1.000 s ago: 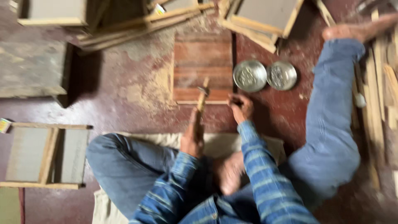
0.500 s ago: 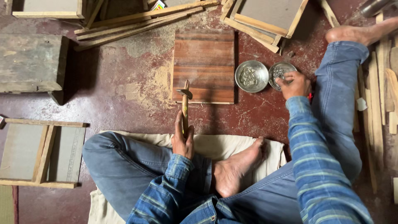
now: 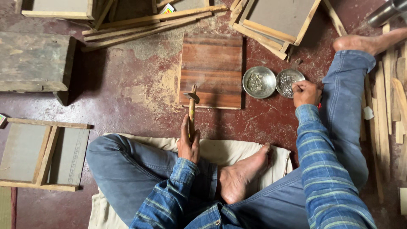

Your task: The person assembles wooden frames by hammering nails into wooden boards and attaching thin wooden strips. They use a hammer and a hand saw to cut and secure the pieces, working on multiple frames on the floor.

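Head view: left hand point(image 3: 189, 144) grip closed round hammer point(image 3: 191, 111); right hand point(image 3: 306, 92) fingers pinched over bowl point(image 3: 289, 82).

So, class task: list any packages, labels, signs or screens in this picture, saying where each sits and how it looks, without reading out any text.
Small printed box: top edge, among the wooden strips; rectangular, white with red, green and yellow.
Small printed packet: far left edge, above the wooden frame; only a multicoloured corner shows.
No signs or screens.
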